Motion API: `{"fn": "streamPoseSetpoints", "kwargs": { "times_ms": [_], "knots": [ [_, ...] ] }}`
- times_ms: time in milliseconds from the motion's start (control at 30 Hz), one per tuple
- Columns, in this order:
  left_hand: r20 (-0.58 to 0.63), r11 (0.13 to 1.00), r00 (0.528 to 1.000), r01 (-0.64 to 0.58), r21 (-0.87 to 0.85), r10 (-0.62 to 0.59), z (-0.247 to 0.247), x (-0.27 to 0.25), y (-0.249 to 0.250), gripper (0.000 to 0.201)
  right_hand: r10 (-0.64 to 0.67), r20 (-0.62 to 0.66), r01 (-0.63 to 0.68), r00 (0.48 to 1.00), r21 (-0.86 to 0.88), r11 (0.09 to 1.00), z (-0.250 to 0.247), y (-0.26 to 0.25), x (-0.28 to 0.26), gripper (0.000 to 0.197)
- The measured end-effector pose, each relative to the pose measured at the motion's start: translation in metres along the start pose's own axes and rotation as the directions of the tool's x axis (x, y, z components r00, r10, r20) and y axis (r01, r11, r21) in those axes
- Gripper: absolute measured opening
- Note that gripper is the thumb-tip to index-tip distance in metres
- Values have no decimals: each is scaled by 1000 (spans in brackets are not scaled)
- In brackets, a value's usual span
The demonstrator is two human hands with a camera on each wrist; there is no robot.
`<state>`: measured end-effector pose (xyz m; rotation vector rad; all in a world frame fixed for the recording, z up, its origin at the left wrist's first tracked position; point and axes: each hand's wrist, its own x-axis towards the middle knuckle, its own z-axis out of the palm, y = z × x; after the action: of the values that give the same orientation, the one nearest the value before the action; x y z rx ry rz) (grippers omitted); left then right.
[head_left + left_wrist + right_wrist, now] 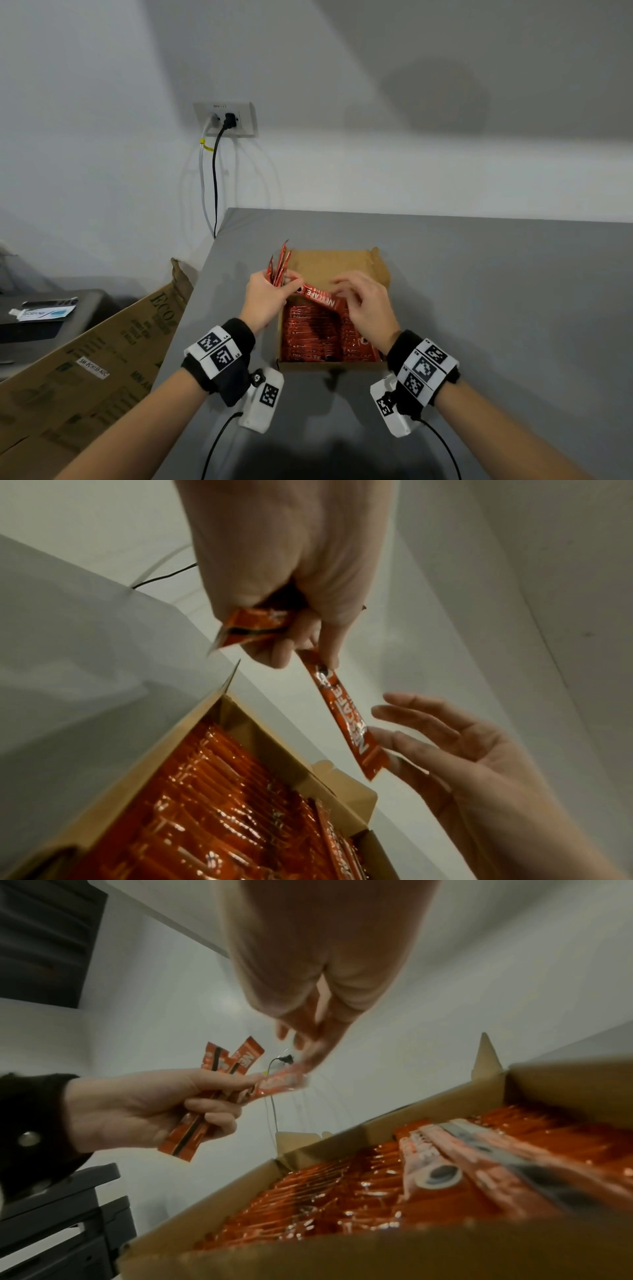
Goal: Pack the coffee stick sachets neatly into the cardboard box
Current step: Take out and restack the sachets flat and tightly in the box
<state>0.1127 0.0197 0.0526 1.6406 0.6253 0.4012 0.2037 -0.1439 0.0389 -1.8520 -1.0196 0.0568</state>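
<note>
An open cardboard box [383, 270] sits on the grey table [496, 308]. Rows of red coffee sachets [315, 339] fill its near part; the far part shows bare cardboard. My left hand [291, 286] hovers over the box's left wall, gripping a small bundle of sachets [253, 627] while its thumb and finger pinch one single sachet [346, 718] that points to the right. My right hand [387, 739] is above the box with fingers spread and straight, its fingertips [308, 1053] touching that sachet's free end.
The table's left edge runs close beside the box. A large printed carton [85, 359] leans below it on the left, next to a dark cabinet [44, 318]. A wall socket [226, 120] with two cables hangs behind the table corner.
</note>
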Motion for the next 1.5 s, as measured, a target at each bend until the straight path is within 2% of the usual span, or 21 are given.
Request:
{"fn": "streamPoseSetpoints", "kwargs": {
  "times_ms": [67,167,233,367,433,500,633,700,767,800,833,900,967,1033,1100,1167,1200,1267,1333,1433,1500],
  "knots": [
    [-45,1000,999,-13,-4,13,-2,0,-3,6,71,-41,-73,997,-29,997,-3,2,1,30],
    [-52,1000,999,-14,15,15,0,-4,-6,10,136,40,-133,990,-54,990,-4,-3,-1,26],
    [-34,1000,999,-23,8,23,1,-8,-4,11,124,83,-114,989,-115,987,-2,-6,-1,23],
    [183,999,983,-15,38,8,-15,-14,-1,9,170,194,-143,966,-144,979,-6,-5,-3,8],
    [231,997,973,-10,83,-10,-24,-17,-3,8,222,268,-199,937,-110,974,-6,-5,-6,5],
    [250,991,968,-9,132,-24,-30,-17,-5,8,224,282,-209,933,-83,974,-3,-5,-8,5],
    [376,960,925,-56,274,-54,-25,-18,-4,11,83,272,-60,959,-93,994,-1,-11,-3,14],
    [322,941,946,-94,325,-17,-16,-18,-5,12,30,199,-22,980,-42,999,2,-17,-1,25],
    [149,964,988,-80,255,42,-7,-17,-4,14,97,83,-101,992,42,994,5,-19,0,43],
    [87,983,995,-59,172,45,-4,-17,-4,15,142,76,-146,987,53,988,6,-20,1,46],
    [71,995,997,-37,92,31,0,-17,-3,16,163,107,-166,981,21,986,7,-21,0,42],
    [114,1000,993,-12,12,10,7,-19,-3,19,106,185,-92,977,-82,992,12,-19,-4,26],
    [148,1000,989,11,25,-14,9,-21,-6,19,38,161,-25,986,-85,996,15,-17,-7,17],
    [162,997,986,25,67,-35,5,-20,-9,13,36,111,-28,993,-79,996,13,-14,-8,15],
    [109,999,994,26,46,-31,-5,-16,-9,14,85,218,-58,972,-125,990,8,-11,-9,19],
    [50,999,998,22,28,-24,-16,-15,-5,9,176,430,-95,886,-202,975,7,-11,-12,21],
    [55,999,998,22,37,-24,-20,-14,-4,6,203,479,-102,854,-228,968,9,-12,-14,23],
    [82,994,997,-11,109,2,-25,-16,-6,9,202,480,-108,854,-217,970,14,-15,-16,23],
    [137,960,990,-68,270,31,-28,-17,-11,18,177,466,-94,867,-196,976,17,-19,-14,19],
    [385,786,919,-175,593,-86,-31,-20,-14,17,156,461,-46,874,-242,969,16,-23,-10,19],
    [445,679,883,-238,694,-146,-31,-22,-18,26,178,468,-69,865,-241,968,13,-23,-9,19]
  ]
}}
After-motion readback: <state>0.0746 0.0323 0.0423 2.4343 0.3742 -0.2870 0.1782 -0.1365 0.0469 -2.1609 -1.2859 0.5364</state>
